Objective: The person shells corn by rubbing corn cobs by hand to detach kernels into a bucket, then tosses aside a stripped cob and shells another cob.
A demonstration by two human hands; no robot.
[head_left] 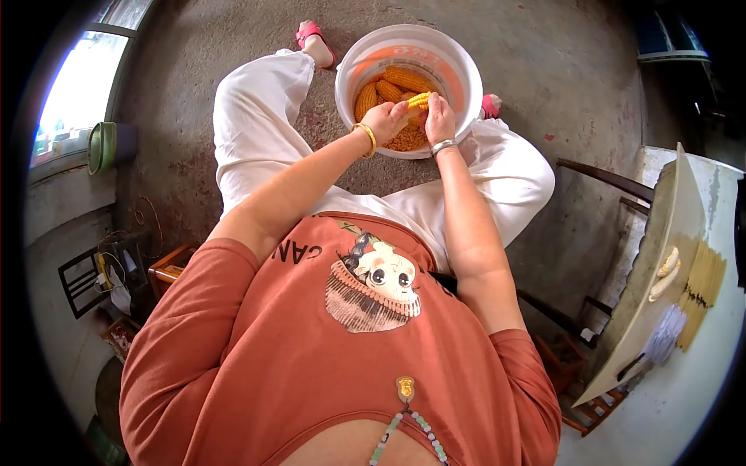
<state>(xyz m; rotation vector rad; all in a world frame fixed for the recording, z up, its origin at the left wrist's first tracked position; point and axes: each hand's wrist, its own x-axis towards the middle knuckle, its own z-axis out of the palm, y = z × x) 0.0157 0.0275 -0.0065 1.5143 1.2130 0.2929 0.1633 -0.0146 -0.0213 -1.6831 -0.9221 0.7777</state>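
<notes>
Over a white bucket, an ear of corn is held between both hands. My left hand, with a gold bracelet at the wrist, is closed round its left end. At the right end, the fingers of my right hand are wrapped round the cob; a silver bracelet sits at that wrist. Inside the bucket lie several whole ears towards the back and left, and loose yellow kernels at the near side. My hands hide part of the bucket's contents.
The bucket stands on a concrete floor between the person's legs in white trousers. At the right is a table with a few items on it. A wooden piece of furniture and a green container are at the left.
</notes>
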